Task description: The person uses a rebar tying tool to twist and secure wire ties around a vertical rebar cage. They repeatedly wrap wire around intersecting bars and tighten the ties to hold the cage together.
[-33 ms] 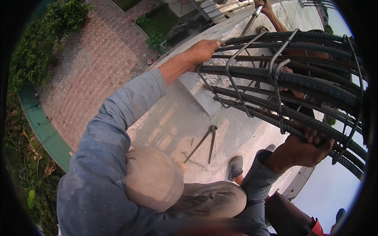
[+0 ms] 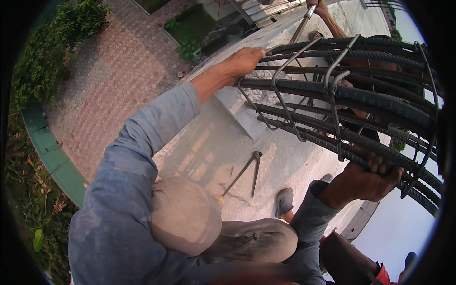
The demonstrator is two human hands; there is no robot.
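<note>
A column cage of dark ribbed rebar (image 2: 370, 97) with bent steel stirrups (image 2: 283, 69) rises on the right. My left hand (image 2: 244, 62) is closed at the cage's far left corner; its fingertips are partly hidden there. Lower down, my right hand (image 2: 362, 183) wraps its fingers round the near lower bar. Tying pincers (image 2: 255, 171) lie with handles spread on the pale concrete between my knees and the cage.
Beyond the cage, a co-worker's hand (image 2: 318, 6) holds a metal bar tool (image 2: 302, 26); another hand (image 2: 346, 84) shows among the bars. A sandalled foot (image 2: 285, 202) stands near my right knee. The concrete ledge (image 2: 209, 124) drops at left to a paved yard (image 2: 111, 90) far below.
</note>
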